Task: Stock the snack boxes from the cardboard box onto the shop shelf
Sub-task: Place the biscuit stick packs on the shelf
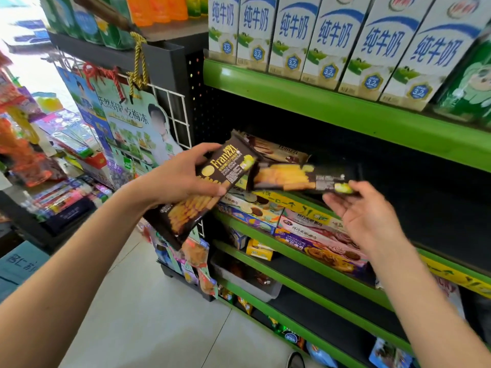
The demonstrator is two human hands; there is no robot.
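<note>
The second snack box [305, 177] is looking blurred, so its print is hard to read, and I cannot tell if it is already resting on the shelf [398, 187] or is just above it. The far end of this box is fading into the dark back of the shelf. A third brown box [273, 150] is lying behind, on the left part of the same shelf, and it is half hidden by the box in the left hand. The cardboard box is not showing in the view.

The left hand [183, 179] is reaching forward from the near left, with the arm stretched out. Its fingers are curling around the middle of a dark snack box [202, 192], thumb on the top edge, and it is holding this box tilted, upper end toward the shelf, lower end hanging down over the floor.

The right hand [369, 216] is coming from the near right, palm turned up and fingers loosely spread. Its fingertips are touching the near right corner of the blurred box from below; the fingers are not closing around it.

Milk cartons [332, 41] are standing in a row on the green shelf above, their tops cut off by the frame. Colourful biscuit boxes [313, 235] are lying on the lower shelf
</note>
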